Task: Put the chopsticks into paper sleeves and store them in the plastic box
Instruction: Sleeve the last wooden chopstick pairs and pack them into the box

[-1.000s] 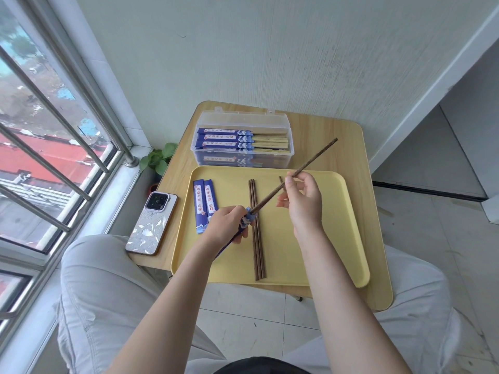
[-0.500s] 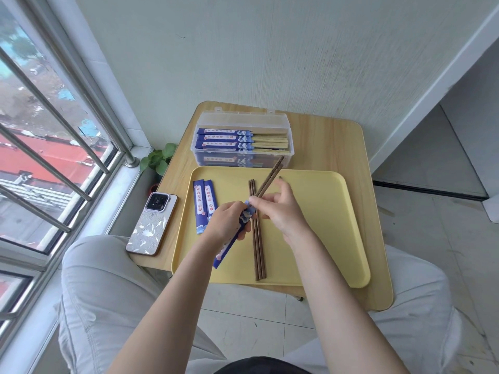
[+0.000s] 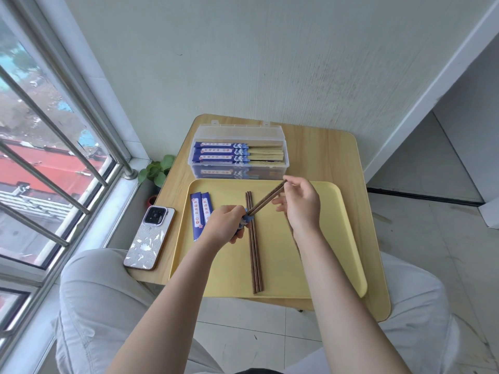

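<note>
Wooden table [image 3: 337, 157]: pale top set against the wall, carrying the tray, the box and a phone.
Tray [image 3: 318, 265]: yellow plastic, lying on the near half of the table, its far edge just beside the box.
Box [image 3: 283, 164]: clear plastic, lid off or folded back, standing at the far side of the table; several sleeved pairs lie side by side in it, blue sleeve ends to the left, light sticks showing to the right.
Phone [image 3: 148, 236]: pale patterned back up, on the table's left edge, just beside the tray.
Right hand [image 3: 302, 206]: raised above the tray, wrist bent, thumb and forefinger pinching the far top end of the held chopsticks [image 3: 267, 197], the other fingers loosely spread below.
Left hand [image 3: 226, 225]: low over the tray, fingers curled round a blue paper sleeve [image 3: 247, 219], gripping it near its mouth; most of the sleeve is hidden under the hand.
Held chopsticks: dark brown pair, slanting from upper right down to lower left, their lower tips at the sleeve mouth.
Loose chopsticks [image 3: 255, 255]: second dark pair lying flat on the tray, running near to far, passing under the hands.
Spare sleeves [image 3: 201, 211]: two blue ones flat on the tray's left part, side by side, partly covered by the left hand.
</note>
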